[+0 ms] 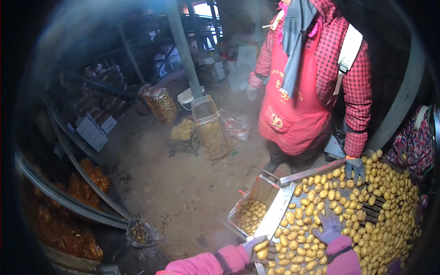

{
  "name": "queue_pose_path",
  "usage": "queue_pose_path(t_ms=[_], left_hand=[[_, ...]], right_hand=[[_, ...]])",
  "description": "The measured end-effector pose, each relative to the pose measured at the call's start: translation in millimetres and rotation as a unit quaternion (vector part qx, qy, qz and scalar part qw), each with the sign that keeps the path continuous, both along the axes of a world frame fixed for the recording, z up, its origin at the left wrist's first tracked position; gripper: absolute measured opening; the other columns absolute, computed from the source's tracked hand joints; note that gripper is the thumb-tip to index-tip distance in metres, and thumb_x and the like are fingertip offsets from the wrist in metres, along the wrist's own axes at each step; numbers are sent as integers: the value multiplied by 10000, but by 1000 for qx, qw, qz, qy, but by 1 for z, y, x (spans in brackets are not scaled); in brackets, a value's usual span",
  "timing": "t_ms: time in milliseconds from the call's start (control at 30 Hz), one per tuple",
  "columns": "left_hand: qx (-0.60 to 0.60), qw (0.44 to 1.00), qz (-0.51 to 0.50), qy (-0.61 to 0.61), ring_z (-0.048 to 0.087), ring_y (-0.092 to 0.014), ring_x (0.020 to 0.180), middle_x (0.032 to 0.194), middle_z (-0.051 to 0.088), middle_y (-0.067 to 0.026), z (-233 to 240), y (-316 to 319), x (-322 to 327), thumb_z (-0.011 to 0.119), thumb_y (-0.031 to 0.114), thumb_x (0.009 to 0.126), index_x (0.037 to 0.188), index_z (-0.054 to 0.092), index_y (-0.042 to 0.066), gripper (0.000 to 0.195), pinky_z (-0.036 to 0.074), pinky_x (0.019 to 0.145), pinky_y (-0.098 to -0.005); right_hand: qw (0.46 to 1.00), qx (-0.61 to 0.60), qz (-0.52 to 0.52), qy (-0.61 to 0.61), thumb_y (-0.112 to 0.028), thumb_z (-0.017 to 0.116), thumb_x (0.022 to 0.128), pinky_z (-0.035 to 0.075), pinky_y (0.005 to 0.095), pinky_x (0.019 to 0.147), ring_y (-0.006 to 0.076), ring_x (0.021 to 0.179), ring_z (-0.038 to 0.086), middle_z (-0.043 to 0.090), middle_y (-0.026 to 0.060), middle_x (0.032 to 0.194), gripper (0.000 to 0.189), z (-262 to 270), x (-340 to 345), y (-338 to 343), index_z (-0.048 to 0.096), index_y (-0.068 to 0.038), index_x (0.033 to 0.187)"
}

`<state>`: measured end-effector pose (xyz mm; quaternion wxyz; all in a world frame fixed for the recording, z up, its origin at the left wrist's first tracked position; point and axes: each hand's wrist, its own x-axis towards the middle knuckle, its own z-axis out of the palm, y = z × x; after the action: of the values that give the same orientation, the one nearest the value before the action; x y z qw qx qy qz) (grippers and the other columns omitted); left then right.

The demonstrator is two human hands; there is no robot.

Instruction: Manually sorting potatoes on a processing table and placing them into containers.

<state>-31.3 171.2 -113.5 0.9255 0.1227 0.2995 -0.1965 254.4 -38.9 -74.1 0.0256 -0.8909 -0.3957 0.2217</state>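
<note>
My left hand, in a purple-and-dark work glove, grips two potatoes at the lower left edge of a metal sorting table. On the table, my right hand lies palm down among many loose potatoes, its gloved fingers apart and nothing seen in its grasp. Both sleeves are pink, with dark bands. A metal chute lip runs along the table's left side. Below it hangs a clear-lined container, partly filled with potatoes. What lies under my right palm is hidden.
Across the table stands a person in a red apron, one gloved hand on the potatoes. Another person's floral sleeve shows at right. A full potato bag, a crate and a post stand behind.
</note>
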Motion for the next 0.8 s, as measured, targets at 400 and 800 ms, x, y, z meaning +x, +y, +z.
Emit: queue_pose_path(t_ms=[400, 800], left_hand=[[1, 1000, -13, -24, 599, -359, 1100, 1251, 585, -140, -5, -2, 0, 416, 428, 995, 1324, 474, 35, 515, 502, 713, -394], [41, 998, 11, -35, 642, -329, 1024, 1213, 616, -122, 3, -13, 0, 406, 461, 994, 1305, 498, 36, 535, 514, 657, -341]], right_hand=[[992, -15, -115, -39, -570, 652, 814, 175, 540, 1165, 343, 1492, 90, 114, 121, 1622, 886, -27, 56, 10, 261, -248, 1540], [992, 24, -111, -59, -528, 710, 758, 143, 511, 1177, 329, 1496, 81, 110, 131, 1622, 923, -50, 59, -1, 304, -208, 1523]])
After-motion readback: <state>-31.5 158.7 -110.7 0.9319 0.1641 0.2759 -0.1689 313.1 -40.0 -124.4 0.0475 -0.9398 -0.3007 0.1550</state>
